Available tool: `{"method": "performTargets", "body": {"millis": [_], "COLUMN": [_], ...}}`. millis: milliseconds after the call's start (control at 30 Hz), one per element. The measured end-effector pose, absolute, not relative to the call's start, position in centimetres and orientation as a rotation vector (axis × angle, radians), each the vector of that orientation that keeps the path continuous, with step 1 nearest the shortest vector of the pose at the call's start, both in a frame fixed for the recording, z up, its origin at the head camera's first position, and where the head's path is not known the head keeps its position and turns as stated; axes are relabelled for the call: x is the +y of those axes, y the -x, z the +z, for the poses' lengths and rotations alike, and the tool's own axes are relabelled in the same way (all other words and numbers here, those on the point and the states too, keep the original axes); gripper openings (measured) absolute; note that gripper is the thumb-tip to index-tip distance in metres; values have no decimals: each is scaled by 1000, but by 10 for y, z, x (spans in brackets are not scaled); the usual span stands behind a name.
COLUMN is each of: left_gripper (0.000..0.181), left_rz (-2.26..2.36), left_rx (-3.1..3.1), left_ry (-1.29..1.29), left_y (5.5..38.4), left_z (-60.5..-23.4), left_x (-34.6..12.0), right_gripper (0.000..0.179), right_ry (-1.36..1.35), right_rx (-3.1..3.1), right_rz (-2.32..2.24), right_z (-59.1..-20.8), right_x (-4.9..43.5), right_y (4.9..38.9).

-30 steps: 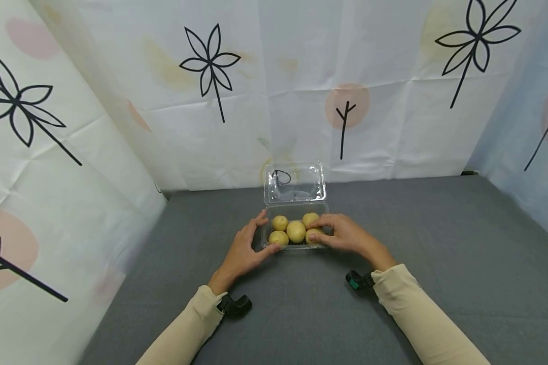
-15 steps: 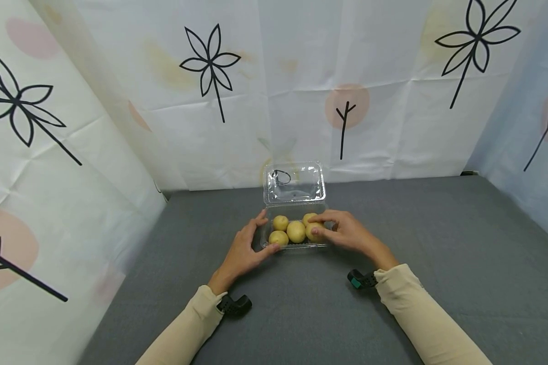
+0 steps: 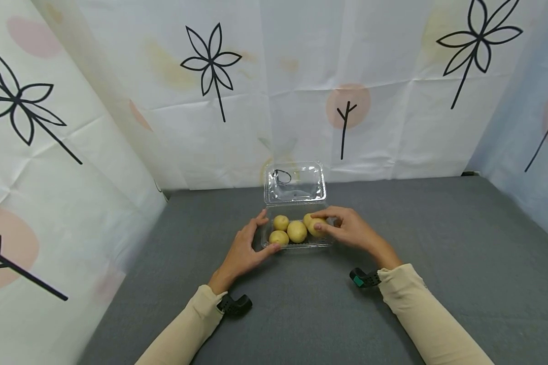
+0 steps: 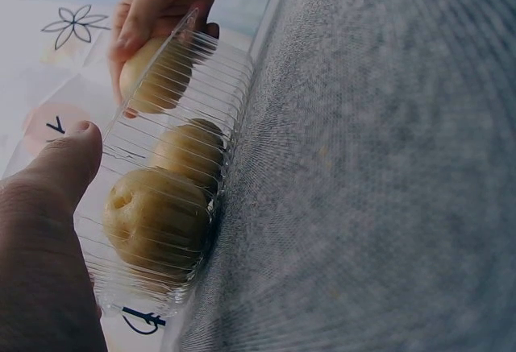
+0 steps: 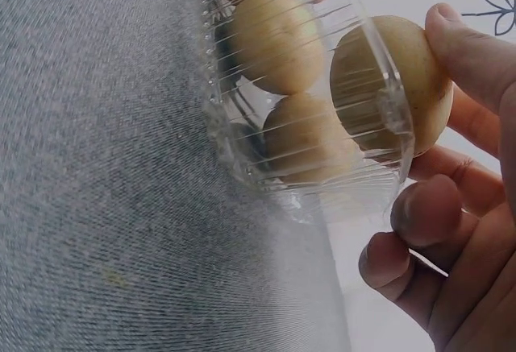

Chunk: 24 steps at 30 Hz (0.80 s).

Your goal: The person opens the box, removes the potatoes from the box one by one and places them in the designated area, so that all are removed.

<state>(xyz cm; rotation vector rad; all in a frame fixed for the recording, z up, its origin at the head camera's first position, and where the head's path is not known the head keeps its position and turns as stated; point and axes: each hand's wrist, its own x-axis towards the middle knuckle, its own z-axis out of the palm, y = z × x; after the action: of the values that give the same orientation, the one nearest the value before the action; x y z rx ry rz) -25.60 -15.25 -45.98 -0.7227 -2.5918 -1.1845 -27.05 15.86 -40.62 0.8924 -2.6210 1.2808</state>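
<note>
A clear plastic clamshell box (image 3: 311,246) holds several yellow potatoes (image 3: 297,231), its lid (image 3: 297,192) standing up at the back. My left hand (image 3: 244,248) holds the box's left end, thumb at the front wall and fingers toward the back corner. With thumb and fingers, my right hand (image 3: 353,230) pinches one potato (image 5: 391,82) over the right end of the box. In the right wrist view that potato sits at rim height, above the others, and the ring and little fingers curl free of it. In the left wrist view two potatoes (image 4: 155,217) show through the ribbed front wall.
Grey cloth (image 3: 438,228) covers the table around the box. Behind it and at both sides hang white curtains (image 3: 292,101) with printed plants. Each wrist wears a black band (image 3: 235,305) with a camera mount.
My right hand has lifted the front-right potato a little, moving it up and slightly right. The left hand and the box have stayed in place.
</note>
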Motion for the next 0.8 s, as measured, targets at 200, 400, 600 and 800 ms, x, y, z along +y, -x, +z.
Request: {"method": "performTargets", "body": {"millis": [200,400,600,800], "left_gripper": [74,73,74,74], "left_rz": [-1182,-1184,-1185,-1185], "left_rx": [-2583,-2578,-2600,-2593], "left_ry": [730,736,714,720], "left_y": [257,257,255,256], "left_z": [-461,-462,-460,-461], "left_x": [-153,-153,-153,-153], "right_gripper": [29,29,30,29], "right_ry": [-909,-917,-967,-988], "right_rx": [-2587,-2567,-2529,-2531], "right_rz": [1300,1324,1331,1344], "right_z": [-403,-399,-399,-397], "right_x": [158,156,154,150], "right_y": [268,266,265,264]}}
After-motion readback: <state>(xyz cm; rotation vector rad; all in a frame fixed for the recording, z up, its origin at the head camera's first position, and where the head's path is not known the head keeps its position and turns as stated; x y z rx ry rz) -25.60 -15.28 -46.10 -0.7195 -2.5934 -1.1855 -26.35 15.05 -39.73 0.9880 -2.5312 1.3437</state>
